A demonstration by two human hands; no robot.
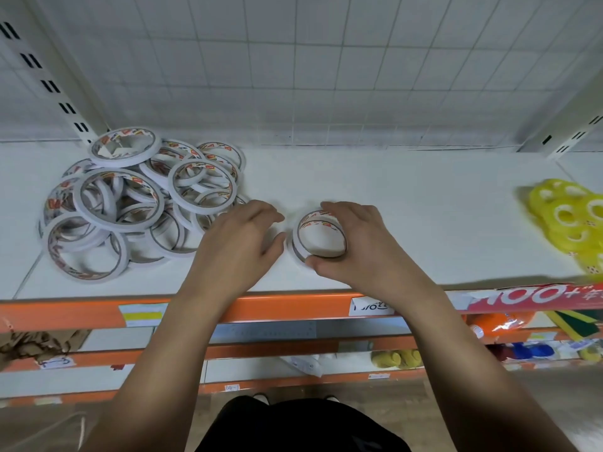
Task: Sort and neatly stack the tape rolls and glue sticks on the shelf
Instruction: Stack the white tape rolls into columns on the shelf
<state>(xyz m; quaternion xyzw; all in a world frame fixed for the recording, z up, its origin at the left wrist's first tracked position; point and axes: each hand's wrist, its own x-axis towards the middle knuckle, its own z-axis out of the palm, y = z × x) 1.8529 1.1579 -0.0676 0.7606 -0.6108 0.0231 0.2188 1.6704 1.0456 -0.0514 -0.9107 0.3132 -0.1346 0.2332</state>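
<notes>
Right hand — around tape stack

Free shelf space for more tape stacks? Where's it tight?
Widest bare patch: between the small stack in the right hand and the yellow rolls. Also bare: the strip behind both hands, along the wire back panel. Crowded: the loose pile of white rolls at left; the left hand fills the gap beside it.

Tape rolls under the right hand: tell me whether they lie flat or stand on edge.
Flat. The tape rolls lie on the shelf, hole facing up, and the right hand grips their rim.
</notes>
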